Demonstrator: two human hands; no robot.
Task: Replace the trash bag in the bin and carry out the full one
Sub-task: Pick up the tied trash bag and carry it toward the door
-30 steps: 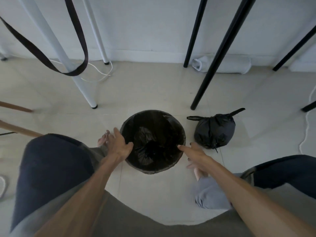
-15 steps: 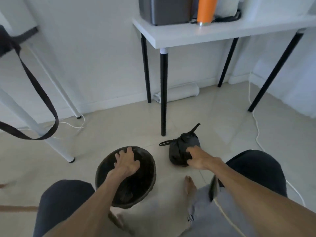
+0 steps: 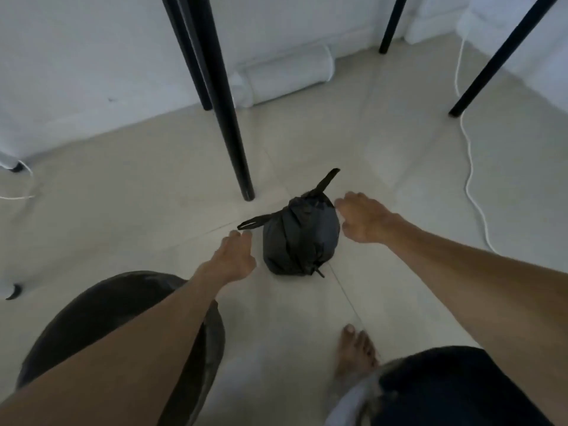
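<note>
Both hands are reaching for the tied bag [image 3: 299,238] sitting on the floor beside the bin [image 3: 196,348] — left hand [image 3: 232,259] and right hand [image 3: 367,221] loose-fingered, holding nothing. Better gripping the loops than squeezing its sides.

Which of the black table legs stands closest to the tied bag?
The thick front leg, whose foot lands just left of the bag; the other legs stand back by the wall or far right.

open floor around tied bag [image 3: 299,238], black table leg [image 3: 229,118] just behind-left, bin [image 3: 199,348] near-left
</note>
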